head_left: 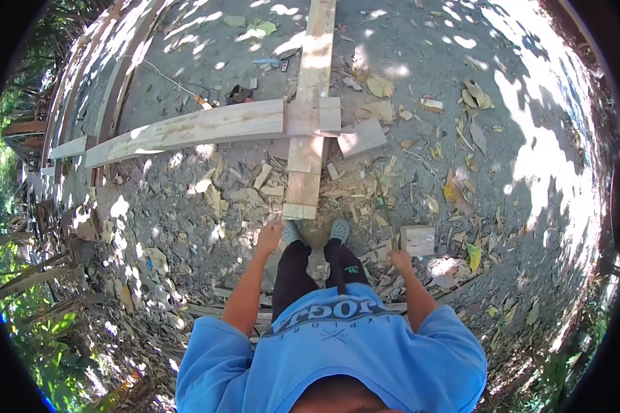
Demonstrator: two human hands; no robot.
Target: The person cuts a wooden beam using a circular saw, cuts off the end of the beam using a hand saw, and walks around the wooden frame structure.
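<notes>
My left hand [271,235] is closed beside the near left corner of a long wooden plank [303,189]; whether it grips the plank or something small is hidden. My right hand [399,260] is closed around a thin, dark upright thing, too narrow to make out. Right beside that hand a short wooden block [418,240] lies on the ground. Farther up, a long curved-looking board [193,126] meets the plank, and a small board piece [329,114] sits at the joint.
A loose flat wood piece [362,138] lies right of the joint. Wood chips [262,176] and dry leaves [456,193] cover the ground around my feet. A cable [169,78], a dark tool [239,94] and a blue-grey item [266,61] lie beyond. Long beams [115,82] stand at the left.
</notes>
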